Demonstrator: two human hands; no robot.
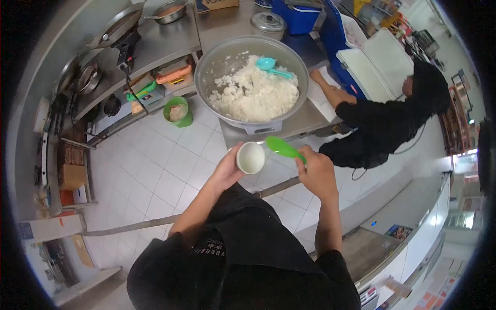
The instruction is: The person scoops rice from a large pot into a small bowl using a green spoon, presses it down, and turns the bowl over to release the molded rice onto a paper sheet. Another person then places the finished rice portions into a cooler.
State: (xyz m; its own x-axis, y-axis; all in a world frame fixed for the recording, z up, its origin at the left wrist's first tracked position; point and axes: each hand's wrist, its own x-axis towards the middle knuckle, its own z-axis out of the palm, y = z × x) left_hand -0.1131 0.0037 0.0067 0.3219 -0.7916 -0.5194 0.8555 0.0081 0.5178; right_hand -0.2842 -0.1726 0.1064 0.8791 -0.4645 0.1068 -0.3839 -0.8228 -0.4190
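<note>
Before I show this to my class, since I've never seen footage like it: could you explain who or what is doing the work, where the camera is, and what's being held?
There is no machine here. The one picture comes from a camera on a person's head, looking forward and down at their own bare hands. The left hand holds a small white cup, its mouth towards the camera. The right hand grips a green paddle. Just ahead, at a metal counter, is a large metal bowl of what looks like white rice, with a turquoise scoop resting on it. The person in black at the picture's right is someone else.
</note>
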